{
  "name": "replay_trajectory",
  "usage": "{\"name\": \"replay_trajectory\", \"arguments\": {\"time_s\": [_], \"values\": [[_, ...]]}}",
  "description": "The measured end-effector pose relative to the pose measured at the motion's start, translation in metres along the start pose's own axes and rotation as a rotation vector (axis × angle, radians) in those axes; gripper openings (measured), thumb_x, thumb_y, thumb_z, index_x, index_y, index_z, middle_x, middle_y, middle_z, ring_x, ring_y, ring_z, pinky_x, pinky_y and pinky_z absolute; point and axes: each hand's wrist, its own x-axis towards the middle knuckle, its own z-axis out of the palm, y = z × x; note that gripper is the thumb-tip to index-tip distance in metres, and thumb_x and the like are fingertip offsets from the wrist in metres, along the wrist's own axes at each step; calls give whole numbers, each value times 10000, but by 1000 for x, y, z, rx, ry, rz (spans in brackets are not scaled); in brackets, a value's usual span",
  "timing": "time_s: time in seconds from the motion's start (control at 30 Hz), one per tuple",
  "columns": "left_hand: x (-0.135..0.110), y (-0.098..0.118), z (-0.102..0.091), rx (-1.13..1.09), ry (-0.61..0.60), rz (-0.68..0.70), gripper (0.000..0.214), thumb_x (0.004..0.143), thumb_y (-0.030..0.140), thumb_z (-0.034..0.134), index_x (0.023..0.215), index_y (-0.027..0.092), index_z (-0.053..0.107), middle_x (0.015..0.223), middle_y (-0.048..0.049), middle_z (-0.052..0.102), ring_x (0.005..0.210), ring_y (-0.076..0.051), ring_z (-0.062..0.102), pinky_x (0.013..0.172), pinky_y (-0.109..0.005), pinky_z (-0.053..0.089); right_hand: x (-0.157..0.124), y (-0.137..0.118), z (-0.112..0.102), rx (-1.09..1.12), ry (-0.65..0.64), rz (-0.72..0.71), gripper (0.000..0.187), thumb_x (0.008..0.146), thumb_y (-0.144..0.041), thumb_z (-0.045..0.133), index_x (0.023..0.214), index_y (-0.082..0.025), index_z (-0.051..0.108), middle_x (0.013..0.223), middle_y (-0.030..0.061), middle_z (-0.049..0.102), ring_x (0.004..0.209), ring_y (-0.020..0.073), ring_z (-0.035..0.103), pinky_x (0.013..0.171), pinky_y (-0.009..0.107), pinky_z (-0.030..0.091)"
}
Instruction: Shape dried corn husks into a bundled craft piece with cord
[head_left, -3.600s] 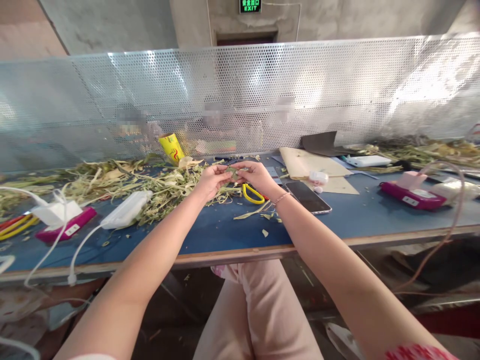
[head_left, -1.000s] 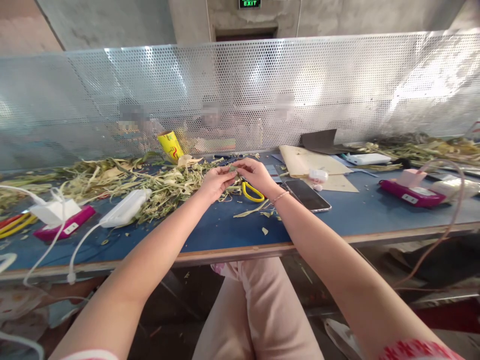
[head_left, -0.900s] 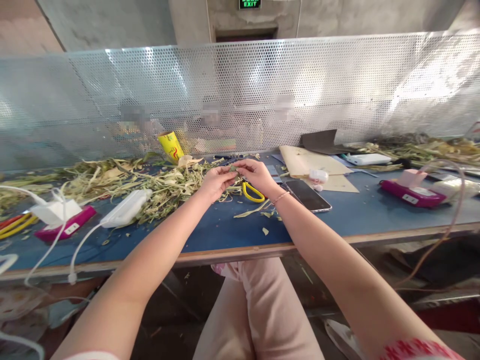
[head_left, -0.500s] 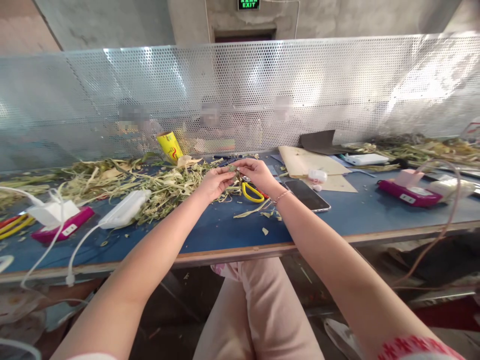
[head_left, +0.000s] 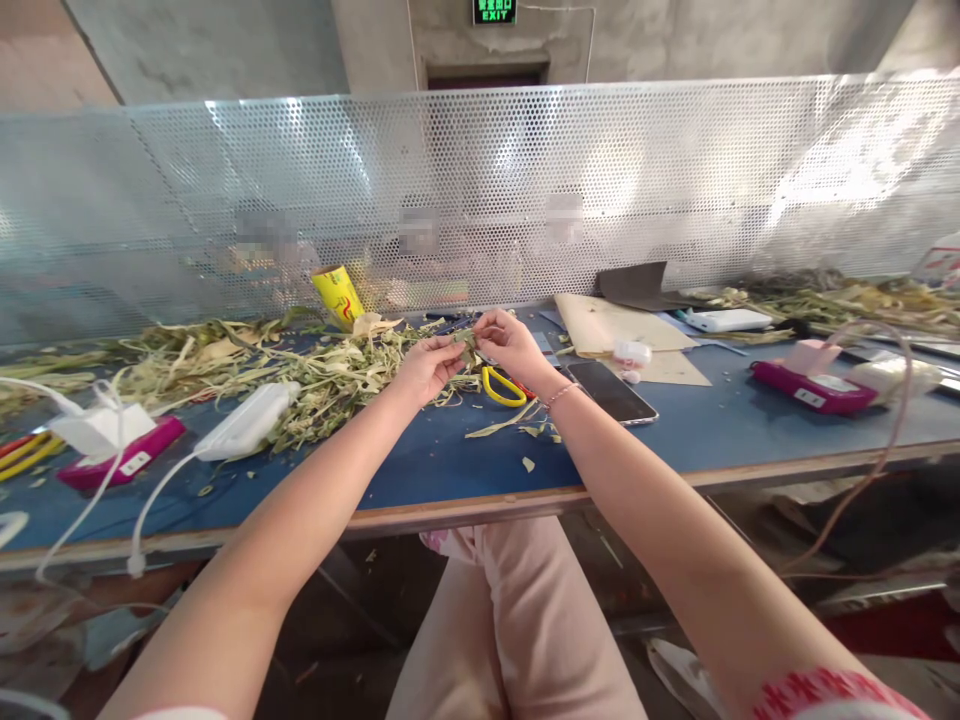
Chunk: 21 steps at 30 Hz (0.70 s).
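Both my hands are raised over the blue table (head_left: pixel 450 460), fingertips meeting. My left hand (head_left: pixel 426 365) and my right hand (head_left: pixel 512 345) each pinch the same small folded piece of green leaf (head_left: pixel 466 343) between thumb and fingers. Yellow-handled scissors (head_left: pixel 502 386) lie on the table just below my right hand. A heap of pale green leaf strips (head_left: pixel 300 368) spreads to the left of my left hand. A few loose leaf scraps (head_left: pixel 517 428) lie on the table near my right wrist.
A phone (head_left: pixel 611 390) lies right of the scissors, beside brown paper sheets (head_left: pixel 622 330). White power banks with cables (head_left: pixel 244 430) and magenta boxes (head_left: pixel 814 387) sit on both sides. A yellow can (head_left: pixel 339 297) leans at the perforated metal screen (head_left: pixel 480 190). People sit behind the screen.
My hands have stayed together on the leaf piece, working it with small finger movements; my right hand has lifted slightly. The view has shifted a little.
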Motion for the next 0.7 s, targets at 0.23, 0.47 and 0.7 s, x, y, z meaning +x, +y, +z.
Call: {"name": "replay_trajectory", "arguments": {"time_s": [0.23,0.47,0.7], "values": [[2,0,-1,-13,16,2,148,608,-9,669,598,112,584,533,14,621,470,-53,568,515,-171,491,0,1,-1,-50,34,-11,168,654,-259,590,771,-196,487,777,-3,550,710,103,561,675,269,485],[2,-1,-3,1,14,-1,137,621,-10,661,622,109,593,567,6,638,494,-57,586,526,-167,501,0,2,-1,-139,55,-77,121,654,-217,587,763,-194,542,843,21,555,760,125,592,693,283,505],[3,0,-3,23,-23,-1,131,639,-15,644,682,107,621,636,-8,655,555,-61,602,588,-176,514,1,3,-1,-4,64,43,158,642,-237,601,779,-184,542,753,8,597,738,122,595,703,291,502]]}}
